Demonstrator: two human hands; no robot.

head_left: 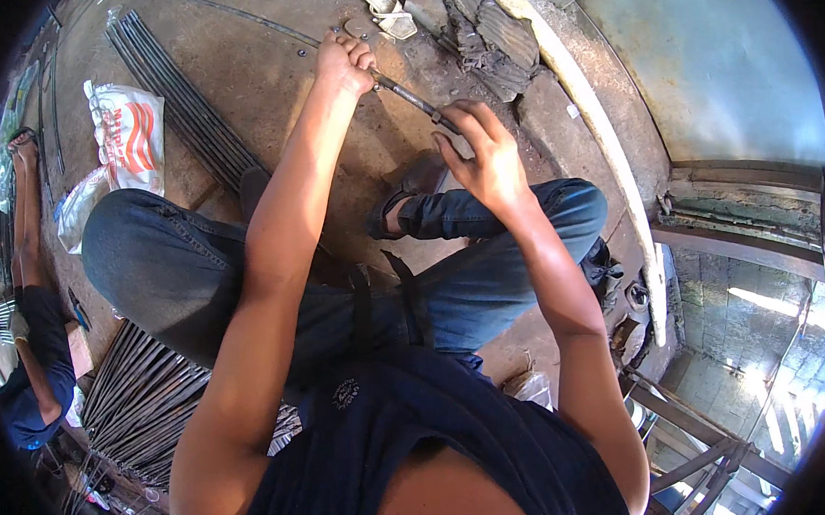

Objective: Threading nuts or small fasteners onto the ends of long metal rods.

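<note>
Grips a dark metal rod [409, 96] in the left hand [344, 63], curled tight around it, with lengths extending past both sides of the fist. Holds the right hand [486, 156] at the near end, with thumb and fingers parted around it; cannot tell whether touching. Sits beside bundled rods [185, 92] at left.

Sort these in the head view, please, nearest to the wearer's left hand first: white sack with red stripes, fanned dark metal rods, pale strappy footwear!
1. Pale footwear, above, slightly right.
2. Striped sack, left.
3. Fanned rods, lower left.
</note>
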